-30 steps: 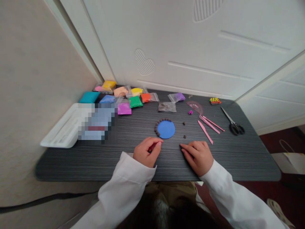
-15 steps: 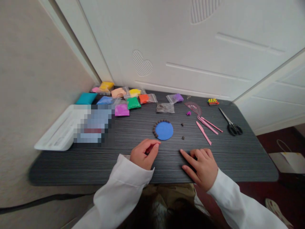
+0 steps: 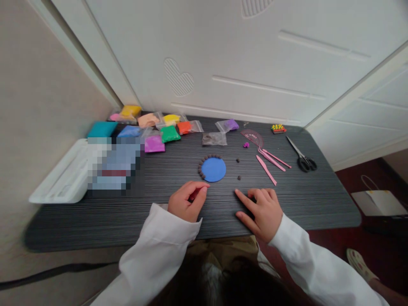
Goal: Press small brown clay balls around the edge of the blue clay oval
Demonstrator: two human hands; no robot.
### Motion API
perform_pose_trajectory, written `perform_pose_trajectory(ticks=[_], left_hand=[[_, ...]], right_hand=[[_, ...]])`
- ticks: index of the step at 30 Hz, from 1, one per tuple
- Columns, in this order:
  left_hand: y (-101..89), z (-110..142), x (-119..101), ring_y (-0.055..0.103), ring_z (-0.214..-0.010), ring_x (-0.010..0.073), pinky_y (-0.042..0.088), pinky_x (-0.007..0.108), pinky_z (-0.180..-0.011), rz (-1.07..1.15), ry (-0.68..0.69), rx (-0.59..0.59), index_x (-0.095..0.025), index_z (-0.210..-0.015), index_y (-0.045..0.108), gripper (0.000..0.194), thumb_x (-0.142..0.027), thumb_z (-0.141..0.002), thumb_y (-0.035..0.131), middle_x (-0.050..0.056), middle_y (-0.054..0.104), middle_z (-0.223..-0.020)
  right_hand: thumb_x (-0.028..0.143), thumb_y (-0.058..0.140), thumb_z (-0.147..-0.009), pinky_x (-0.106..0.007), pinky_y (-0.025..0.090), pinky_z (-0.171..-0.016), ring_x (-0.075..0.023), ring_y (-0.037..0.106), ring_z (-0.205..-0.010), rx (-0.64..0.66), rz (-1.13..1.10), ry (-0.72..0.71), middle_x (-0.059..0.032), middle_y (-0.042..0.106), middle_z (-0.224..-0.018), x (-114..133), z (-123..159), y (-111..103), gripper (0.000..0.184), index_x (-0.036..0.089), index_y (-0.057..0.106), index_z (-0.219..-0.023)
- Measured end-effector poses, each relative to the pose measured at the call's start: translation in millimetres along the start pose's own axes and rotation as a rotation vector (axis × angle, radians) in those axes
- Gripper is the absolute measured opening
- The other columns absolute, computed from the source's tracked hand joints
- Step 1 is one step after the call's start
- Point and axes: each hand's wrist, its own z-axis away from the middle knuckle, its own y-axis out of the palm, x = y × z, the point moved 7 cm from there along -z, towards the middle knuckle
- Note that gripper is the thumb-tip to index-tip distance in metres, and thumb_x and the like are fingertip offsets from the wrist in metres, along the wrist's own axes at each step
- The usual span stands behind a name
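On the dark table [image 3: 95, 225], white tray [image 3: 47, 182] parked at the left edge, likely out of the hands' way. Left hand [image 3: 188, 202] by the near edge: thumb and index tips meet; can't tell if they pinch anything. Right hand [image 3: 261, 214] loose, index and thumb apart, nothing visible between. Blue clay disc [image 3: 214, 170] flat mid-surface, just beside left fingertips, presumably for close access. Pink modelling knife [image 3: 266, 170] toward the right edge, well apart from disc. Dark clay balls [image 3: 201, 165] line disc's left and far rim, probably as edging. Two loose balls [image 3: 239, 177] right of disc, handy for that index.
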Motion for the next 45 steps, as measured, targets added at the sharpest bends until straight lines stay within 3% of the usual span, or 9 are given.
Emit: perform_pose_trajectory(ticks=[2, 7, 12, 17, 21, 26, 31, 45], left_hand=[[-0.2, 0, 0, 0.053, -0.065, 0.0116, 0.039, 0.022, -0.059, 0.002, -0.005, 0.0, -0.018, -0.076, 0.062, 0.016, -0.027, -0.073, 0.049, 0.001, 0.06, -0.069], [0.9, 0, 1, 0.051, -0.062, 0.0105, 0.038, 0.022, -0.057, 0.009, -0.013, 0.016, -0.018, -0.077, 0.062, 0.016, -0.027, -0.073, 0.05, 0.0, 0.06, -0.069], [1.0, 0, 1, 0.052, -0.062, 0.0107, 0.039, 0.022, -0.058, -0.001, -0.01, 0.015, -0.018, -0.076, 0.062, 0.016, -0.027, -0.073, 0.049, 0.0, 0.06, -0.068], [1.5, 0, 1, 0.053, -0.064, 0.0111, 0.04, 0.022, -0.059, 0.005, -0.006, 0.021, -0.018, -0.077, 0.062, 0.017, -0.027, -0.073, 0.049, 0.001, 0.06, -0.07], [1.2, 1, 1, 0.053, -0.064, 0.0109, 0.039, 0.022, -0.058, -0.008, -0.011, 0.015, -0.018, -0.077, 0.062, 0.016, -0.027, -0.073, 0.049, 0.0, 0.06, -0.069], [1.8, 1, 2, 0.053, -0.063, 0.0108, 0.039, 0.022, -0.057, 0.011, -0.02, 0.022, -0.018, -0.077, 0.062, 0.016, -0.028, -0.073, 0.05, 0.001, 0.06, -0.07], [1.3, 1, 2, 0.052, -0.061, 0.0103, 0.039, 0.021, -0.056, 0.011, -0.021, 0.01, -0.018, -0.076, 0.062, 0.016, -0.027, -0.073, 0.05, 0.0, 0.06, -0.068], [0.4, 2, 0, 0.052, -0.062, 0.0103, 0.037, 0.021, -0.055, -0.01, -0.023, 0.011, -0.018, -0.076, 0.062, 0.015, -0.026, -0.073, 0.05, 0.0, 0.06, -0.068]], right_hand=[[0.043, 0.042, -0.078, -0.036, 0.025, -0.074, -0.0184, 0.041, -0.08, -0.025, 0.001, 0.026, -0.007, 0.05, -0.089, -2, 1, -1, 0.046, 0.022, 0.045, -0.119], [0.042, 0.041, -0.079, -0.036, 0.025, -0.075, -0.0174, 0.042, -0.08, 0.013, 0.005, -0.041, -0.0047, 0.05, -0.088, 4, -1, 1, 0.041, 0.029, 0.044, -0.118], [0.042, 0.042, -0.078, -0.034, 0.026, -0.072, -0.0173, 0.042, -0.077, -0.044, 0.029, -0.008, -0.006, 0.051, -0.085, 2, -2, -2, 0.044, 0.021, 0.047, -0.117], [0.043, 0.041, -0.078, -0.034, 0.025, -0.071, -0.0169, 0.042, -0.078, 0.005, 0.011, -0.075, -0.0051, 0.051, -0.087, 9, -5, -1, 0.043, 0.028, 0.044, -0.118], [0.045, 0.04, -0.078, -0.034, 0.025, -0.071, -0.0185, 0.041, -0.079, -0.015, 0.008, -0.003, -0.0071, 0.052, -0.087, 4, -6, 0, 0.047, 0.02, 0.045, -0.118], [0.04, 0.041, -0.079, -0.034, 0.025, -0.07, -0.0169, 0.041, -0.076, -0.024, 0.015, -0.046, -0.0046, 0.053, -0.085, 7, -5, 2, 0.039, 0.026, 0.047, -0.115], [0.041, 0.04, -0.079, -0.035, 0.026, -0.071, -0.0188, 0.042, -0.079, -0.02, -0.007, 0.02, -0.0072, 0.053, -0.089, 2, -9, 5, 0.044, 0.02, 0.045, -0.118], [0.034, 0.046, -0.08, -0.031, 0.027, -0.069, -0.014, 0.048, -0.077, -0.134, -0.156, 0.056, -0.0014, 0.06, -0.085, -10, -17, 9, 0.021, 0.025, 0.059, -0.094]])
